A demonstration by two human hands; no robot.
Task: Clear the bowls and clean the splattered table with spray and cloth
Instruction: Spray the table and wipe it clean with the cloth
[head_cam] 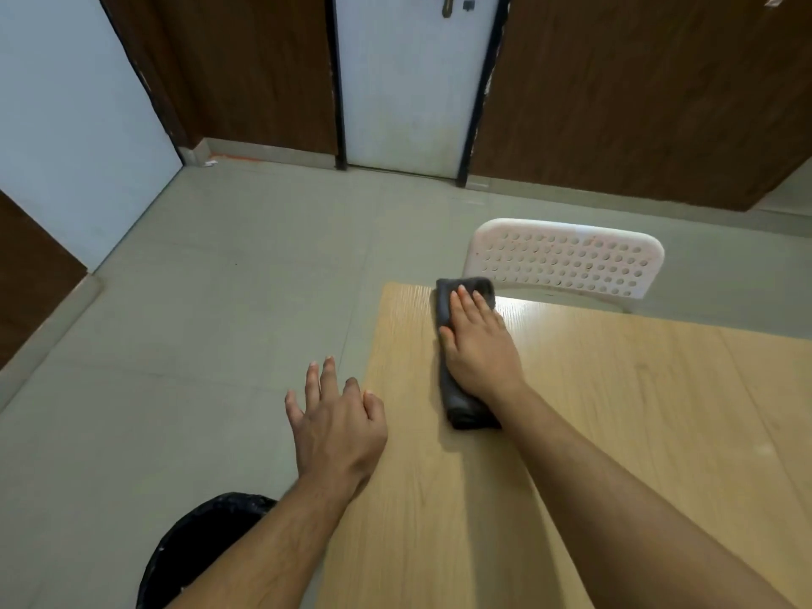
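Note:
A folded dark grey cloth (pixel 457 402) lies near the far left corner of the light wooden table (pixel 615 410). My right hand (pixel 479 345) presses flat on it, fingers straight and pointing toward the far edge. My left hand (pixel 338 424) hovers at the table's left edge with fingers spread, holding nothing; its thumb side is over the edge. No bowls and no spray bottle are in view.
A white perforated chair back (pixel 567 261) stands just beyond the table's far edge. A black bin with a dark liner (pixel 193 547) sits on the grey tiled floor below my left forearm. Brown panels and a white door line the far wall.

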